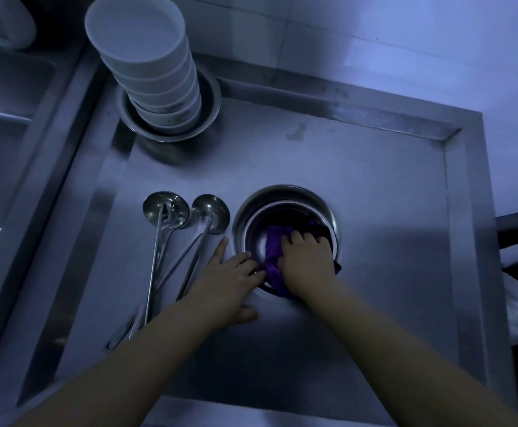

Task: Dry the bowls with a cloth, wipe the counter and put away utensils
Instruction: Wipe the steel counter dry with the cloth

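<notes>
Right hand (308, 263) bunches purple cloth (274, 257) inside one steel bowl (285, 198); left hand (226, 283) spread on rim; two ladles (186, 217) beside

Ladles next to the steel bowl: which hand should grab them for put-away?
Left. The left hand rests open at the steel bowl rim, right beside the ladles. The right hand is busy pressing the purple cloth inside the bowl.
</notes>
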A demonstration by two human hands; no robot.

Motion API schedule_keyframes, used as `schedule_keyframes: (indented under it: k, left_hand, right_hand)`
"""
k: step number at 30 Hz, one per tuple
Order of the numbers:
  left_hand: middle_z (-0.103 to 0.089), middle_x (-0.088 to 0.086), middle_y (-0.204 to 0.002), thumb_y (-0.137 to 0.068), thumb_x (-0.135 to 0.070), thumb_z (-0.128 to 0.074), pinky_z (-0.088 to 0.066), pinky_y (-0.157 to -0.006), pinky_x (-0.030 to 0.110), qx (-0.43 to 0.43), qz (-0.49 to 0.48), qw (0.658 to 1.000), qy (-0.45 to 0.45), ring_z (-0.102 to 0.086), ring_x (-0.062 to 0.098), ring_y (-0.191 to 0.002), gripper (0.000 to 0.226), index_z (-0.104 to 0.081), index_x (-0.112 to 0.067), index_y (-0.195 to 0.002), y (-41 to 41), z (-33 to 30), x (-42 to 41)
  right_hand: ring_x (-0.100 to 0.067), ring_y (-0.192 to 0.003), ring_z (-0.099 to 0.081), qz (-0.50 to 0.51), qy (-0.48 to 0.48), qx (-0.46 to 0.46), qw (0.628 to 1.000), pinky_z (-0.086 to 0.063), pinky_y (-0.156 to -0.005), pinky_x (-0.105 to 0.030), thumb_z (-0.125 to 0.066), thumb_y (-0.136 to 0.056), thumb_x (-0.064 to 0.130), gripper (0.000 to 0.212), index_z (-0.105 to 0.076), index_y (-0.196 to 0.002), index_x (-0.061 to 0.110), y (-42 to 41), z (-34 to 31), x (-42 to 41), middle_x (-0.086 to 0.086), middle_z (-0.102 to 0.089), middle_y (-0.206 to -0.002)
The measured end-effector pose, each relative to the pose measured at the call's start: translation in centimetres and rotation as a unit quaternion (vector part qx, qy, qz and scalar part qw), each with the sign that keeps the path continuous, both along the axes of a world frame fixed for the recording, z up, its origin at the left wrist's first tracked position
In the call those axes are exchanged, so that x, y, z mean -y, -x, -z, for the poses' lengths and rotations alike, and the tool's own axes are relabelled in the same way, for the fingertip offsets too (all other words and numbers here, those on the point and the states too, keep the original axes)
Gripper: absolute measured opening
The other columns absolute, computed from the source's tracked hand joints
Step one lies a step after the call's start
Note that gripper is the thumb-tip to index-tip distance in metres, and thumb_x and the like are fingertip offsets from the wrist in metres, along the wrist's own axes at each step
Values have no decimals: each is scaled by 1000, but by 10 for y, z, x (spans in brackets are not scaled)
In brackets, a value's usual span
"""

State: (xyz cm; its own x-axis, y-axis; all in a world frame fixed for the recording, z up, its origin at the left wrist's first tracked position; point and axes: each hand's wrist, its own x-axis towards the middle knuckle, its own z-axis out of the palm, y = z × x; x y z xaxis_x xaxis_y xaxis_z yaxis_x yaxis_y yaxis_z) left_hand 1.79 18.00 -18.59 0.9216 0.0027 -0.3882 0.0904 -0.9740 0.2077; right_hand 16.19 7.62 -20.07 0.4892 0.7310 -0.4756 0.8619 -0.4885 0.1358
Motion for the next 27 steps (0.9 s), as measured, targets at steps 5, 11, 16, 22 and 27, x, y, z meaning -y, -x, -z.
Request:
schedule_keyframes:
  k: [5,11,16,22,27]
  left_hand:
    - [-45,2,-141,-89,-49,-43,24,-105,51,28,-20,999,7,-26,17,-140,54,-45,-25,-137,2,0,0]
    - [-47,3,-137,-89,-49,-42,20,-109,51,32,-20,999,-1,-25,20,-140,51,-45,-28,-136,2,3,1]
    - [-40,5,-143,-92,-53,-34,18,-110,53,17,-13,999,-37,-13,23,-144,54,-38,-26,-139,1,7,5]
    - [-40,6,-142,-91,-58,-32,9,-112,56,5,-10,999,-52,-18,25,-142,59,-36,-27,-141,-3,5,7]
    - [-36,7,-145,-92,-58,-31,9,-113,57,-9,-12,999,-52,-16,24,-142,61,-29,-28,-145,-3,1,7]
  right_hand:
    - [-26,-134,-26,-7,-9,-113,994,-26,-102,-46,-34,-98,43,46,-33,-144,35,-3,4,4,-3,-27,-153]
    - [-23,-147,4,-118,16,-116,986,6,-116,-45,-22,-99,53,57,-9,-151,33,-22,18,-4,-3,5,-161]
    - [-26,-146,-3,-61,-49,2,997,7,-117,-45,-28,-98,49,63,-14,-152,18,-13,18,-5,-6,-4,-160]
    - [-29,-146,3,-18,-6,45,999,8,-115,-52,-31,-98,37,58,-24,-149,9,-7,2,0,-12,-2,-160]
    - [-27,-138,-20,15,4,36,999,-2,-117,-46,-33,-94,34,52,-46,-136,5,1,-15,16,-14,-36,-145]
